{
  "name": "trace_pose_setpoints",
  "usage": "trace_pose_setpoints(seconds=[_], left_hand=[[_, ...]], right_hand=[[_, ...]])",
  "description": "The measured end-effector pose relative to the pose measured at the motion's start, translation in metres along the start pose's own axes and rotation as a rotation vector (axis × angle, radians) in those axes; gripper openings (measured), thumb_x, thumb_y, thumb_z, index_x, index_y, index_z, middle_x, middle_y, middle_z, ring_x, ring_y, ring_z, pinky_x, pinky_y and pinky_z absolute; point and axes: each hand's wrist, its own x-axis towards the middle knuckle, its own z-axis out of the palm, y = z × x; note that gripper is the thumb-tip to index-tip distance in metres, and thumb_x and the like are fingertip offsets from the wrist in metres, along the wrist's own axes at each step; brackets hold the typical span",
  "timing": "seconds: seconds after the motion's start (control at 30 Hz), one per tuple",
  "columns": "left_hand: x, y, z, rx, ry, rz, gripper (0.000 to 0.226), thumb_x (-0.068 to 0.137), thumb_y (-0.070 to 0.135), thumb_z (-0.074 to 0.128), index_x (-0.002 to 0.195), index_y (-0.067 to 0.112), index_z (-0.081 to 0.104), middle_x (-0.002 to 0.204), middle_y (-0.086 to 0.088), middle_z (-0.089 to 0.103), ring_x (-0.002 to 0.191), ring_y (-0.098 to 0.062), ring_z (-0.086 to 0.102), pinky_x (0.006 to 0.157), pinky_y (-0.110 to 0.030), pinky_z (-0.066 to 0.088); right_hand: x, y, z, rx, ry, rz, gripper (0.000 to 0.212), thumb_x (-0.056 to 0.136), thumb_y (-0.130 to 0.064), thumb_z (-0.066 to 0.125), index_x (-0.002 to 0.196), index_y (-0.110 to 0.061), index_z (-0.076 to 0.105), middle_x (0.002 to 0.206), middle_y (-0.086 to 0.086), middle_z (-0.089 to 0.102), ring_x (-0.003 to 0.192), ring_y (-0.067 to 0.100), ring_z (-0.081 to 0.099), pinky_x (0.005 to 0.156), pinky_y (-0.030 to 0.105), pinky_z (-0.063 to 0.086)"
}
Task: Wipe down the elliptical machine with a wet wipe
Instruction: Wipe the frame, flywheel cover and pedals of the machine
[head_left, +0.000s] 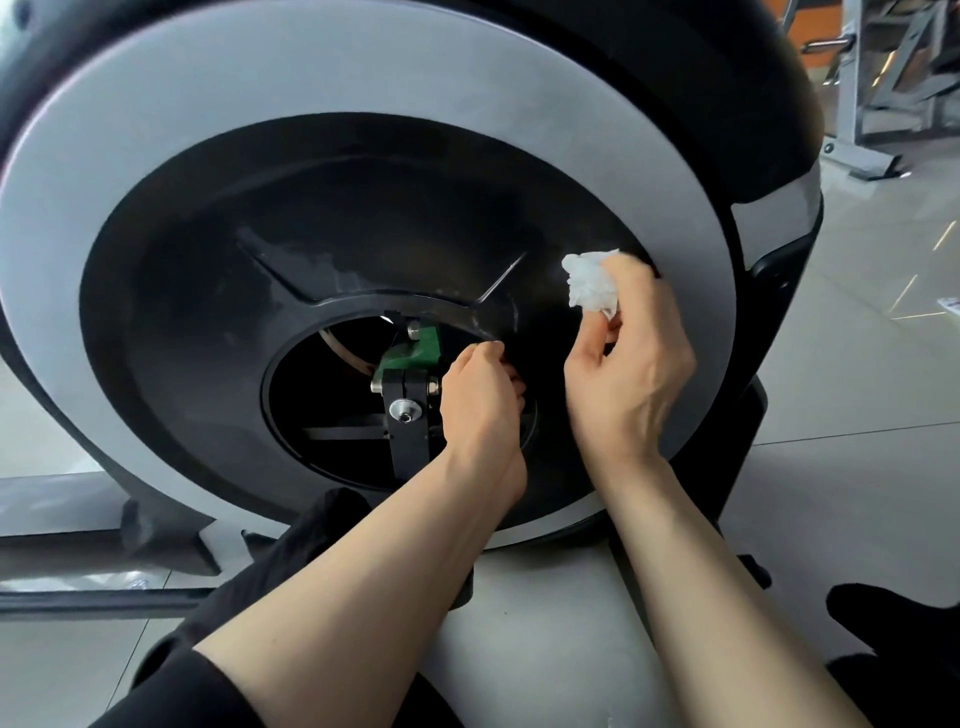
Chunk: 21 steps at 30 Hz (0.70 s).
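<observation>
Elliptical (363, 93): large round side cover, grey outer ring w/ black dished centre, fills most of view. R hand (631, 358) grips a crumpled white wipe (592, 286), pressed against black disc near inner edge of grey ring. L hand (480, 400) has fingers curled over rim of centre opening (322, 415), just beside green crank part (410, 353) and black bracket (408, 426). Gym frame (883, 67) in background, upper right.
</observation>
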Motion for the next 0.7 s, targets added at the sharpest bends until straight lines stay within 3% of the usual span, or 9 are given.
trace_pose_setpoints(seconds=[0.1, 0.23, 0.37, 0.47, 0.53, 0.63, 0.7], left_hand=[[0.002, -0.001, 0.000, 0.022, 0.010, -0.005, 0.022, 0.093, 0.021, 0.049, 0.073, 0.018, 0.058, 0.076, -0.002, 0.061, 0.082, -0.022, 0.059, 0.093, -0.041, 0.051], [0.003, -0.002, 0.000, 0.029, 0.008, -0.026, 0.022, 0.092, 0.026, 0.049, 0.077, 0.017, 0.062, 0.073, -0.001, 0.062, 0.078, -0.023, 0.058, 0.085, -0.040, 0.051], [0.002, -0.002, 0.001, 0.007, 0.024, -0.016, 0.023, 0.093, 0.024, 0.050, 0.074, 0.019, 0.060, 0.077, -0.001, 0.062, 0.085, -0.024, 0.061, 0.092, -0.039, 0.050], [0.001, -0.001, 0.000, -0.019, 0.015, -0.026, 0.018, 0.092, 0.017, 0.048, 0.079, 0.013, 0.060, 0.081, -0.006, 0.060, 0.081, -0.023, 0.056, 0.077, -0.030, 0.047], [-0.001, 0.002, -0.001, -0.036, -0.003, -0.040, 0.015, 0.093, 0.013, 0.047, 0.087, 0.010, 0.061, 0.085, -0.009, 0.060, 0.081, -0.021, 0.056, 0.074, -0.028, 0.047], [-0.004, 0.007, -0.001, -0.065, -0.006, -0.068, 0.019, 0.092, 0.011, 0.047, 0.081, 0.007, 0.062, 0.083, -0.008, 0.064, 0.083, -0.023, 0.059, 0.082, -0.031, 0.052], [-0.007, 0.008, -0.002, -0.095, -0.015, -0.085, 0.020, 0.090, 0.010, 0.046, 0.075, 0.008, 0.059, 0.078, -0.007, 0.061, 0.077, -0.023, 0.056, 0.069, -0.028, 0.049]], right_hand=[[-0.003, 0.005, 0.002, 0.022, -0.014, -0.111, 0.026, 0.073, 0.013, 0.055, 0.089, 0.001, 0.072, 0.085, 0.013, 0.063, 0.073, 0.019, 0.058, 0.062, 0.025, 0.047], [-0.011, 0.005, 0.003, 0.028, -0.072, -0.163, 0.018, 0.086, -0.010, 0.065, 0.094, 0.005, 0.071, 0.094, 0.018, 0.064, 0.079, 0.030, 0.061, 0.071, 0.032, 0.051], [-0.015, 0.012, 0.006, 0.011, -0.042, -0.142, 0.013, 0.090, 0.002, 0.059, 0.090, 0.002, 0.072, 0.090, 0.013, 0.066, 0.075, 0.028, 0.058, 0.072, 0.023, 0.045], [-0.056, 0.034, 0.000, 0.016, -0.153, -0.179, 0.024, 0.095, -0.004, 0.049, 0.083, 0.000, 0.069, 0.086, 0.011, 0.066, 0.074, 0.026, 0.053, 0.070, 0.027, 0.047], [-0.081, 0.046, -0.003, -0.067, -0.201, -0.100, 0.022, 0.091, -0.002, 0.048, 0.079, -0.006, 0.066, 0.083, 0.007, 0.064, 0.073, 0.023, 0.051, 0.067, 0.030, 0.046], [-0.077, 0.037, 0.002, -0.081, -0.149, 0.053, 0.017, 0.084, 0.003, 0.053, 0.074, -0.006, 0.063, 0.077, 0.004, 0.059, 0.069, 0.021, 0.050, 0.060, 0.032, 0.045], [-0.055, 0.015, 0.005, 0.036, -0.117, 0.070, 0.016, 0.083, 0.009, 0.056, 0.079, -0.003, 0.065, 0.082, 0.006, 0.061, 0.072, 0.020, 0.058, 0.063, 0.022, 0.047]])
